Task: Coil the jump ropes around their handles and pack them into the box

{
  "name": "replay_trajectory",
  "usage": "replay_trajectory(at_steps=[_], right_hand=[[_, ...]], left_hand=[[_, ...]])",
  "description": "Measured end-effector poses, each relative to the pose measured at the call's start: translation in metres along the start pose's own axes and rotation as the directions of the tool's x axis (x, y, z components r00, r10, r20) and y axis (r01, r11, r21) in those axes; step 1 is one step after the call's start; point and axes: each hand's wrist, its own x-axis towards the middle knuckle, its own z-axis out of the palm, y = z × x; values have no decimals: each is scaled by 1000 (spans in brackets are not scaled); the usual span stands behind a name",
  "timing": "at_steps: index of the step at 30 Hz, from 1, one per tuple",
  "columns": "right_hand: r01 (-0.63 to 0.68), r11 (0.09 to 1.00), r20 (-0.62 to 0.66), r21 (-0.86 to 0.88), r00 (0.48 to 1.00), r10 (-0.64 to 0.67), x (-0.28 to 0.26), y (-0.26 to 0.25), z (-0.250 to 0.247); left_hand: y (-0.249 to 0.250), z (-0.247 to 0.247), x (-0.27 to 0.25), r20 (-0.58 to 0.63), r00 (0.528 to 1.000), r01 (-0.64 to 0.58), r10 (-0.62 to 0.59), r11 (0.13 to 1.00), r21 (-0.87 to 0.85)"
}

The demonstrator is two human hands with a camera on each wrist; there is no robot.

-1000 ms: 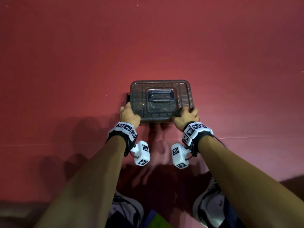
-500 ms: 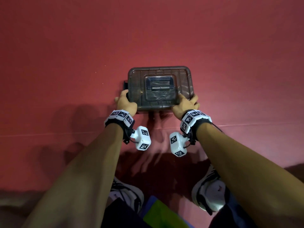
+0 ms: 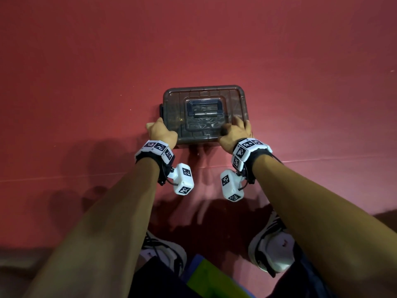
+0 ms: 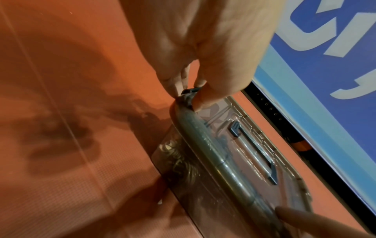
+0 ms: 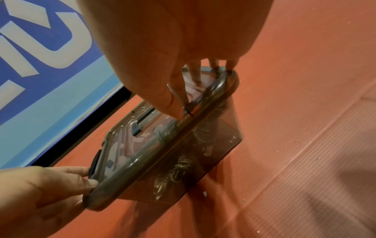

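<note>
- My left hand [image 3: 161, 134] & right hand [image 3: 235, 134] grip the lidded box [image 3: 205, 116] at its near corners.
- Risk: lid [image 4: 240, 154] not latched, could pop; coiled ropes [image 5: 183, 162] spill.

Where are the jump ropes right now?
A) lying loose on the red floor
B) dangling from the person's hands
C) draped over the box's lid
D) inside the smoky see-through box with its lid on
D: coiled ropes show through the wall of the box, its lid on, while the left hand and right hand hold its near corners.
</note>
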Motion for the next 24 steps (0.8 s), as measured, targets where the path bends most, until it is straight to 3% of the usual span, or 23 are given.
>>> replay_trajectory(at_steps=[10, 17, 24], right_hand=[[2, 999, 19, -39, 1000, -2, 2, 1, 3], [-4, 998, 62, -57, 998, 7, 2, -3, 1], [29, 998, 80, -55, 997, -24, 8, 1, 2]], left_hand=[[-10, 2, -1, -23, 1000, -14, 10, 986, -164], [-1, 8, -3, -90, 996, -20, 14, 998, -68], [2, 3, -1, 16, 998, -62, 61, 997, 48]])
